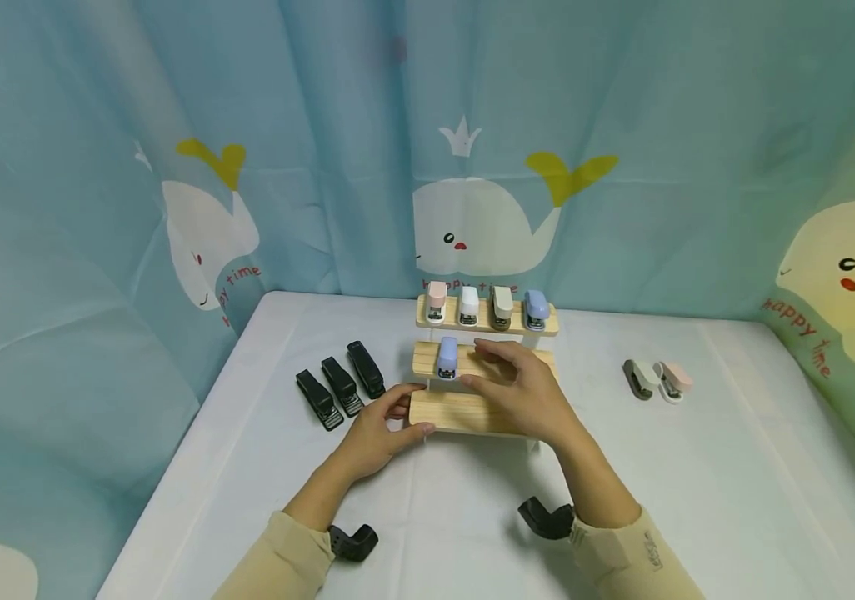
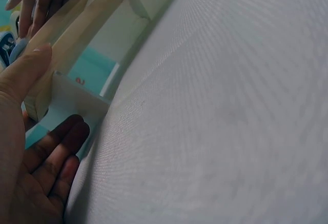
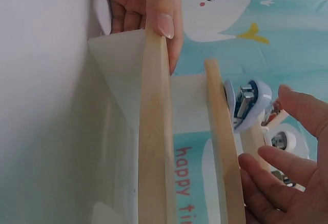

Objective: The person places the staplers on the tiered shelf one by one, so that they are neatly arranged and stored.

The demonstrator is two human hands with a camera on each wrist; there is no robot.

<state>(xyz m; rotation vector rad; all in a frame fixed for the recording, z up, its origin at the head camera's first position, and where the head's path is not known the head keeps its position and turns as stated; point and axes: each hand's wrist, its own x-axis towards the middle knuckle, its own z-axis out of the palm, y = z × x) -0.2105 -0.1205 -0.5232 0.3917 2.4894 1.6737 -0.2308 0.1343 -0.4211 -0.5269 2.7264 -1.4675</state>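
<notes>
A three-step wooden display rack (image 1: 465, 414) with white side supports stands on the table. My left hand (image 1: 377, 439) grips the left end of its lowest board, thumb on the front edge, as the left wrist view also shows. A small lavender-blue stapler (image 1: 447, 358) stands at the left of the middle board. Just right of it is my right hand (image 1: 528, 392), fingers loosely bent and holding nothing; in the right wrist view its fingertips are close to the board's edge. Pink (image 1: 437, 302), white (image 1: 468, 306), cream (image 1: 502, 306) and blue (image 1: 536, 308) mini staplers line the top board.
Left of the rack lie three black staplers (image 1: 342, 386) side by side. To the right, a cream stapler (image 1: 643, 379) and a pink stapler (image 1: 673, 382) sit together on the white tablecloth (image 1: 735, 467). A light-blue whale-print curtain (image 1: 337, 150) hangs behind the table.
</notes>
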